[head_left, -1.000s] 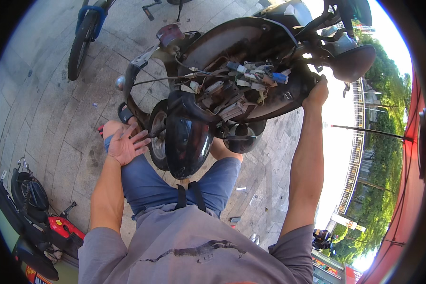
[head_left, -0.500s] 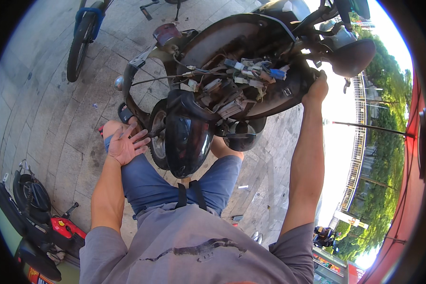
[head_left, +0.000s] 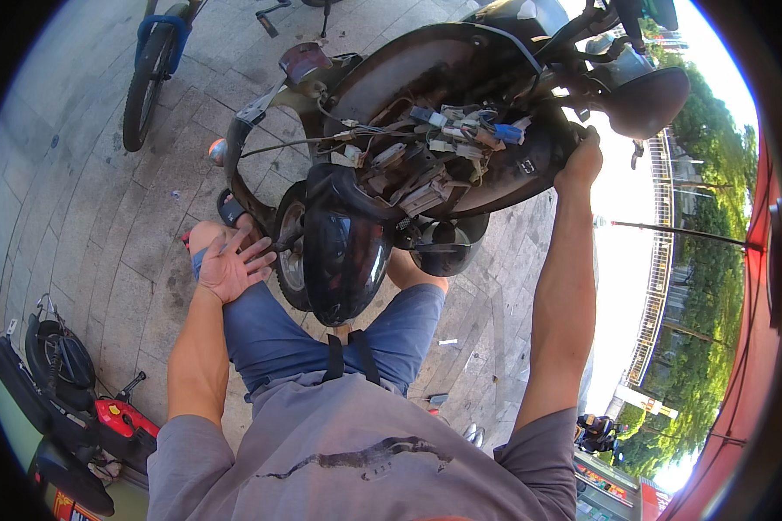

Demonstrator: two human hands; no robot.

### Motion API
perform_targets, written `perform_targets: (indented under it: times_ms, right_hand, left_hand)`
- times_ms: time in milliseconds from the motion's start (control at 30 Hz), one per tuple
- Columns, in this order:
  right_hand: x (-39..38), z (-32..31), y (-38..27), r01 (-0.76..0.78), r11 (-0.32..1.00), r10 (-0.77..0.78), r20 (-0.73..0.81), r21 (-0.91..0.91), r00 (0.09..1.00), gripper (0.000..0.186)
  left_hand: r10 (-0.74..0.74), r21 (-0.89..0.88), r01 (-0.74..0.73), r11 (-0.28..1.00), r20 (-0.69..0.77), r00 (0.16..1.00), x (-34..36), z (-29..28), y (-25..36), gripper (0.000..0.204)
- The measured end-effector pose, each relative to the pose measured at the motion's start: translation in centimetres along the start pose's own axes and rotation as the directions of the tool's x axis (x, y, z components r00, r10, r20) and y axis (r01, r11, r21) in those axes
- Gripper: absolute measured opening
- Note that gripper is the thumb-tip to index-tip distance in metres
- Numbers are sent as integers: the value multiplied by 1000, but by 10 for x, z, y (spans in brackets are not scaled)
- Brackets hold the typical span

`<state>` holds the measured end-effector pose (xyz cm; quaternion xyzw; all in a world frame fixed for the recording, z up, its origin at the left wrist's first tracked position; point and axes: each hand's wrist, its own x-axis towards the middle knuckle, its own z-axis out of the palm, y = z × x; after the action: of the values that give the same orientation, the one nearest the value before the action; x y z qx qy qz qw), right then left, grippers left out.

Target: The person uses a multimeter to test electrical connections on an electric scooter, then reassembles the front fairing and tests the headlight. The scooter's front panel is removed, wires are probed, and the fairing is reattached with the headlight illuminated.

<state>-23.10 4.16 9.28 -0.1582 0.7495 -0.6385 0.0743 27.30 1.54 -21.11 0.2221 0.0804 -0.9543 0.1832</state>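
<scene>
A black electric scooter stands in front of me with its body opened. A bundle of wires and white and blue connectors (head_left: 473, 130) lies exposed in the body cavity. My right hand (head_left: 580, 161) is closed around the near end of the scooter's handlebar, below a round-backed mirror (head_left: 647, 104); the fingers are partly hidden. My left hand (head_left: 235, 271) is open, palm up and fingers spread, above my left knee, holding nothing. Beside it are the rear wheel (head_left: 292, 252) and the glossy black rear cover (head_left: 346, 247). The round turn signal (head_left: 217, 152) glows orange.
A bicycle wheel (head_left: 148, 87) with a blue fender stands at the far left on the paving. Another scooter with a red part (head_left: 123, 417) is at the near left. A dark rounded object (head_left: 447, 252) sits beside the rear cover. A railing (head_left: 656, 260) runs along the right.
The turn signal at the scooter's rear has gone from pale to lit orange. Both hands have stayed in place.
</scene>
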Motion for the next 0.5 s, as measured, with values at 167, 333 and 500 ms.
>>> perform_targets:
  times_ms: [167,333,500]
  right_hand:
    - [1,0,1,1,1000,-1,5,15,1000,44]
    - [2,0,2,6,1000,-6,-2,25,1000,43]
    - [0,0,1,-17,999,17,1,41,1000,44]
  left_hand:
    - [-2,1,2,1000,7,1000,1,-1,0,64]
    - [-2,5,2,1000,-6,1000,2,0,0,65]
    - [-6,17,6,1000,-22,1000,2,1,0,65]
